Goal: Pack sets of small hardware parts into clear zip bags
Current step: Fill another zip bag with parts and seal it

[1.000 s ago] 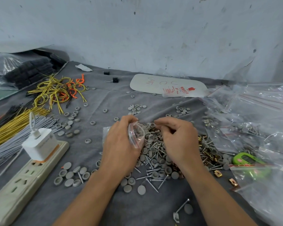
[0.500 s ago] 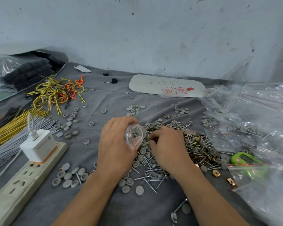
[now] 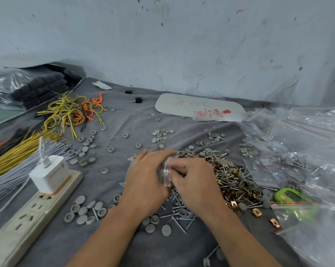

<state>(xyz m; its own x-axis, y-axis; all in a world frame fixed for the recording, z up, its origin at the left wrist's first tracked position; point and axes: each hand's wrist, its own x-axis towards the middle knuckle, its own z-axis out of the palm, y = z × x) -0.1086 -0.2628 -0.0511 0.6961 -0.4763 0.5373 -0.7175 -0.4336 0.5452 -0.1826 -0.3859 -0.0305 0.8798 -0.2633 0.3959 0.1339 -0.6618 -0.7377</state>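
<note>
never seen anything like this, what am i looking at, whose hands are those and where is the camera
There is no machine here: a person is working with two bare hands. The camera is worn on that person's head and looks forward and down, so the arms come in from the bottom edge.

The left hand holds a small clear zip bag with a red strip at its mouth. The right hand has its fingertips at that mouth. Whether it pinches the bag or a part is hidden.

Beside the hands, a pile of screws, grey caps and brass-coloured clips lies on a grey cloth. More clear bags lie at the right and yellow wires at the left. Nearer is a power strip with a white charger plugged in.
</note>
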